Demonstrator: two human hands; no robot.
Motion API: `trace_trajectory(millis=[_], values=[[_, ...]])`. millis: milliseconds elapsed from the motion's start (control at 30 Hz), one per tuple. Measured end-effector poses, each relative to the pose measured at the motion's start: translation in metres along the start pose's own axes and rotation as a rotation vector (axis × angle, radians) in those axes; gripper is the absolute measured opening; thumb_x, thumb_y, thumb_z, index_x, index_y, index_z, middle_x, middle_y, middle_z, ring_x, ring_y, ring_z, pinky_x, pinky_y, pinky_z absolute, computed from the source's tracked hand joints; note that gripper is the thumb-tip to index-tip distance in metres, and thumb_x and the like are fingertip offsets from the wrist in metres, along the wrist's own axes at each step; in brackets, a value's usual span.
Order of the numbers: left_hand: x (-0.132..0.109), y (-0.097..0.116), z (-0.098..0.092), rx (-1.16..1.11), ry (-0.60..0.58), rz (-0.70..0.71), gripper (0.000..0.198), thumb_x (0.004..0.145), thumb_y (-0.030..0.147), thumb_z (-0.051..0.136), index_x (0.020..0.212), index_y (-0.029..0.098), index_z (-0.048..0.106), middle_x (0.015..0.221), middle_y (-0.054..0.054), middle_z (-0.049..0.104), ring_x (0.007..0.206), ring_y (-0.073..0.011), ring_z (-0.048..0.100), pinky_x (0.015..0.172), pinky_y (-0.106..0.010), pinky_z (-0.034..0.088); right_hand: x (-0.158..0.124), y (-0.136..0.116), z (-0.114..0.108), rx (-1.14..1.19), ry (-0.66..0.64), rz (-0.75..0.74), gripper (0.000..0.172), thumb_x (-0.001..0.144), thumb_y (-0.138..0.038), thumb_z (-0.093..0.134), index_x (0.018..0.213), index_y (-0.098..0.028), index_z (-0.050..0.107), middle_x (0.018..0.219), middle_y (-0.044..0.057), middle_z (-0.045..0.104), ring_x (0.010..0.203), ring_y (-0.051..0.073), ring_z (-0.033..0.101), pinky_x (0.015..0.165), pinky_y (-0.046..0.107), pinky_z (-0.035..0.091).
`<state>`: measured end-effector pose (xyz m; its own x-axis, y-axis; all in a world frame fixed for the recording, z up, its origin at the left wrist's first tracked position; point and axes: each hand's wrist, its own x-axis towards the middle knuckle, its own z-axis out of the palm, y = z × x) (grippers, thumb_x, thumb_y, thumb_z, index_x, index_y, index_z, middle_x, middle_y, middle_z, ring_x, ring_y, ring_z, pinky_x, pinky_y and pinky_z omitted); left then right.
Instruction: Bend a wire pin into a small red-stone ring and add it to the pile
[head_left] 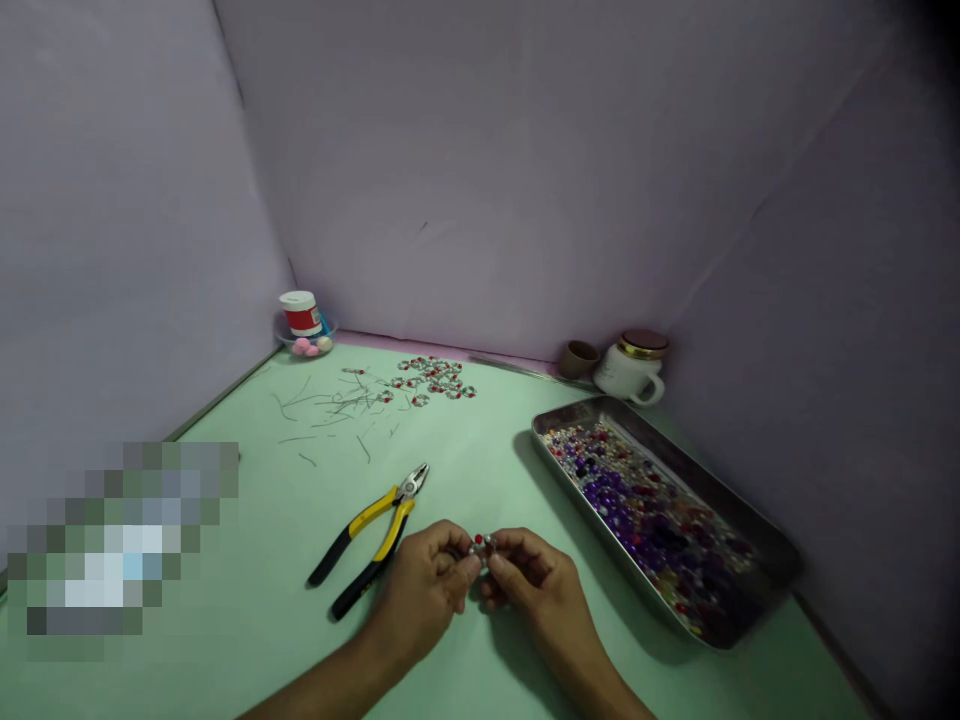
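Note:
Close to the table's front, my left hand (433, 580) and my right hand (529, 575) meet, both with pinched fingers. Between their fingertips is a small beaded ring (480, 545) of silvery and red beads, partly covered by the thumbs. Just left of my left hand lie pliers (367, 545) with yellow and black handles, their jaws pointing away from me. Farther back sits a cluster of similar beaded rings (433, 378) in red and silver. Short pieces of thin wire (352, 400) are scattered to the left of that cluster.
At right stands a metal tray (615, 535) of purple, red and clear beads. Behind it are a white mug (624, 375) with a lid and a brown cup (577, 358). A red-and-white tub (301, 314) sits in the back left corner. A blurred-out patch (124, 545) covers the left.

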<state>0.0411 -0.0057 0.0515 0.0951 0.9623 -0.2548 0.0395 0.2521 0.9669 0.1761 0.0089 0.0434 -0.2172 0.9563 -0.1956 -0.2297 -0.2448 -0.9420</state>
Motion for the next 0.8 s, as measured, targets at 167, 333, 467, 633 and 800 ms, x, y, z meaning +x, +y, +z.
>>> trace_trajectory(millis=[167, 333, 467, 633, 800], values=[[0.001, 0.002, -0.002, -0.045, 0.0, -0.025, 0.019, 0.073, 0.035, 0.05, 0.072, 0.016, 0.046, 0.038, 0.008, 0.043, 0.03, -0.0047, 0.032, 0.031, -0.016, 0.024, -0.001, -0.002, -0.001, -0.03, -0.056, 0.004, 0.025, 0.063, -0.036, 0.068, 0.07, -0.012, 0.062, 0.052, 0.002, 0.058, 0.046, 0.012, 0.053, 0.044, 0.025, 0.045], [0.001, 0.002, -0.003, -0.024, -0.027, -0.029, 0.021, 0.074, 0.036, 0.05, 0.071, 0.016, 0.046, 0.038, 0.008, 0.043, 0.03, -0.0047, 0.032, 0.032, -0.017, 0.024, 0.0, -0.005, -0.004, 0.081, 0.015, -0.05, 0.026, 0.062, -0.032, 0.07, 0.081, -0.015, 0.062, 0.073, 0.005, 0.063, 0.069, 0.017, 0.058, 0.064, 0.031, 0.048], [0.001, 0.001, -0.004, -0.029, -0.038, -0.028, 0.021, 0.074, 0.036, 0.049, 0.069, 0.016, 0.047, 0.038, 0.007, 0.044, 0.029, -0.0049, 0.033, 0.031, -0.017, 0.025, -0.002, -0.004, -0.008, 0.171, 0.082, -0.135, 0.021, 0.071, -0.033, 0.062, 0.086, -0.019, 0.059, 0.079, 0.003, 0.061, 0.079, 0.017, 0.057, 0.078, 0.034, 0.043], [0.002, 0.003, -0.004, -0.07, -0.001, -0.009, 0.02, 0.074, 0.035, 0.05, 0.072, 0.016, 0.048, 0.038, 0.008, 0.044, 0.03, -0.0051, 0.032, 0.032, -0.017, 0.026, -0.009, -0.005, -0.009, -0.071, 0.085, -0.272, 0.021, 0.078, -0.034, 0.053, 0.094, -0.02, 0.054, 0.086, 0.006, 0.062, 0.088, 0.02, 0.055, 0.082, 0.037, 0.039], [0.002, 0.001, -0.005, -0.1, -0.01, -0.007, 0.019, 0.075, 0.034, 0.049, 0.073, 0.015, 0.048, 0.039, 0.007, 0.044, 0.031, -0.0052, 0.032, 0.032, -0.017, 0.026, -0.015, -0.006, -0.005, -0.102, 0.083, -0.35, 0.029, 0.079, -0.033, 0.05, 0.105, -0.025, 0.045, 0.102, 0.007, 0.058, 0.094, 0.022, 0.055, 0.082, 0.041, 0.041]])
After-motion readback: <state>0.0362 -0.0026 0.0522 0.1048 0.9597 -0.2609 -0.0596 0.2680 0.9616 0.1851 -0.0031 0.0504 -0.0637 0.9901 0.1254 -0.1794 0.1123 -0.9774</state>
